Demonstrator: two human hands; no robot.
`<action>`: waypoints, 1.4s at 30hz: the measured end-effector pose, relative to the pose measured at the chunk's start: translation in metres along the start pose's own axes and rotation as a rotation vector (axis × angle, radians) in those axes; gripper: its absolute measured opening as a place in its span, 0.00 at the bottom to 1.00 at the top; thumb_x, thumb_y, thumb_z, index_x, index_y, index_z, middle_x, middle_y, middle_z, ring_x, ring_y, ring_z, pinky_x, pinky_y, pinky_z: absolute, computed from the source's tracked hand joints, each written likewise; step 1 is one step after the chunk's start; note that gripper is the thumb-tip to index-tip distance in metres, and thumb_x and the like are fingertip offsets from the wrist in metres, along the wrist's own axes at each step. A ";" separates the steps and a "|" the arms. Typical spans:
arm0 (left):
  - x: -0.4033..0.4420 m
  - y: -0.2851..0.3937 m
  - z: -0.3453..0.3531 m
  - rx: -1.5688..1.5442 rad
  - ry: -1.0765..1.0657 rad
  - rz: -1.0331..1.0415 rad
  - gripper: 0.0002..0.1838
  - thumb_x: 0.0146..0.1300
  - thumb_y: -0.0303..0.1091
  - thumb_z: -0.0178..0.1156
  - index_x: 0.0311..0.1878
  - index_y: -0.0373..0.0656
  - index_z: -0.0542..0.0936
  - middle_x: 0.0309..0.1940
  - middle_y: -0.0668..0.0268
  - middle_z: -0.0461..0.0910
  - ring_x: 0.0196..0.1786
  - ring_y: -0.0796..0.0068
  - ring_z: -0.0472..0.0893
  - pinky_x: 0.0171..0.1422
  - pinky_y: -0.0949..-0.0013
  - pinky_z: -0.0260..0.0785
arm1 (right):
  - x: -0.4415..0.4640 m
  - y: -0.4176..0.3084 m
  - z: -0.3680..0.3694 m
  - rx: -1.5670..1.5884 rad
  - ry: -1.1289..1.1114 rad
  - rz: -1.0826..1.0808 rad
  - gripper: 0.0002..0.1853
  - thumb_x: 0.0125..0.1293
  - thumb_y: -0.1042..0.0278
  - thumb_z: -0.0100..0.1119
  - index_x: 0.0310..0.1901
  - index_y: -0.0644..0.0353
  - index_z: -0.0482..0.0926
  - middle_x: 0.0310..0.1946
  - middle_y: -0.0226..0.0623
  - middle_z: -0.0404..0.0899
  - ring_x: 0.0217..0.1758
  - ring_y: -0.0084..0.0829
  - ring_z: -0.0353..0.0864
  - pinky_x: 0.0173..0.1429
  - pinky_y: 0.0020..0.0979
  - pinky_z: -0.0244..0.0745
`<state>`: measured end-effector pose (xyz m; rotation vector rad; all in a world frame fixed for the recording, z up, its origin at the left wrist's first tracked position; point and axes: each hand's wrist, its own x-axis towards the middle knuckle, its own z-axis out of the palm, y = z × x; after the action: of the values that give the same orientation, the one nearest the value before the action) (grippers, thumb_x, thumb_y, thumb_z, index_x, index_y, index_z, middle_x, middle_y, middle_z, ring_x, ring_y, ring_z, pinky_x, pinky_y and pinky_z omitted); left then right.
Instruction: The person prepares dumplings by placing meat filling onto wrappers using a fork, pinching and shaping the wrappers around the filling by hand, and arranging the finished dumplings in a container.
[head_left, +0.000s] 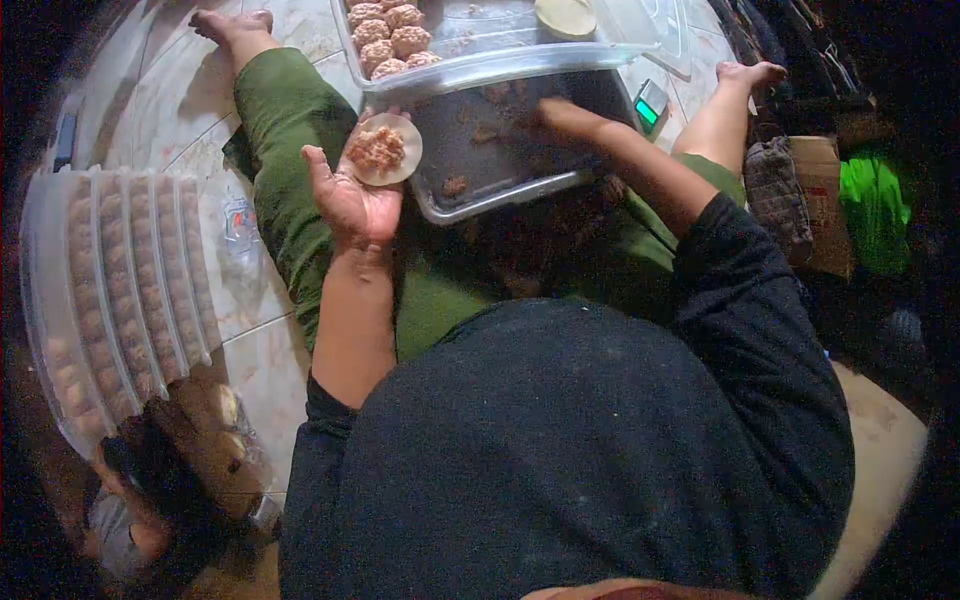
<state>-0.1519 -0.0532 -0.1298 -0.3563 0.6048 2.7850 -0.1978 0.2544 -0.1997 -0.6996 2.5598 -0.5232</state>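
Note:
My left hand point(355, 200) is palm up and holds a round dumpling wrapper point(409, 150) on its fingers. A mound of pinkish meat filling point(378, 150) sits in the middle of the wrapper. My right hand point(562, 118) reaches down into a dark metal tray point(480, 208) between my legs; its fingers are blurred in shadow. Small bits of meat point(455, 186) cling to the tray floor. Behind it, a clear plastic container point(510, 64) holds rows of meat-topped dumplings point(375, 53) at left and a stack of pale round wrappers point(566, 16) at right.
A small digital scale point(650, 106) with a green display lies right of the tray. Stacked clear containers point(120, 290) full of dumplings stand on the tiled floor point(262, 350) at left. At right are a cardboard box point(822, 200) and a bright green bag point(873, 215).

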 end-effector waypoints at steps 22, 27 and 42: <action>0.003 0.012 0.004 -0.007 0.119 -0.009 0.41 0.61 0.63 0.40 0.57 0.28 0.64 0.54 0.48 0.70 0.58 0.54 0.69 0.65 0.54 0.57 | -0.001 -0.038 -0.052 0.008 -0.139 0.241 0.15 0.57 0.65 0.54 0.44 0.62 0.77 0.42 0.49 0.78 0.46 0.44 0.78 0.49 0.39 0.71; 0.006 0.011 -0.002 -0.035 0.062 -0.027 0.40 0.62 0.62 0.41 0.58 0.29 0.64 0.54 0.48 0.69 0.58 0.54 0.69 0.65 0.54 0.57 | -0.003 0.019 -0.038 -0.187 -0.194 0.332 0.15 0.55 0.64 0.56 0.42 0.62 0.77 0.40 0.52 0.77 0.45 0.48 0.77 0.48 0.42 0.70; 0.003 0.013 0.003 -0.102 0.018 -0.050 0.40 0.61 0.60 0.45 0.59 0.28 0.61 0.58 0.42 0.64 0.61 0.48 0.65 0.68 0.51 0.53 | 0.031 -0.060 -0.019 0.277 -0.427 0.107 0.14 0.58 0.70 0.52 0.45 0.63 0.77 0.43 0.45 0.78 0.41 0.36 0.78 0.47 0.37 0.72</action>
<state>-0.1595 -0.0625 -0.1231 -0.4118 0.4518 2.7744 -0.2082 0.1936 -0.1660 -0.5075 2.0651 -0.6042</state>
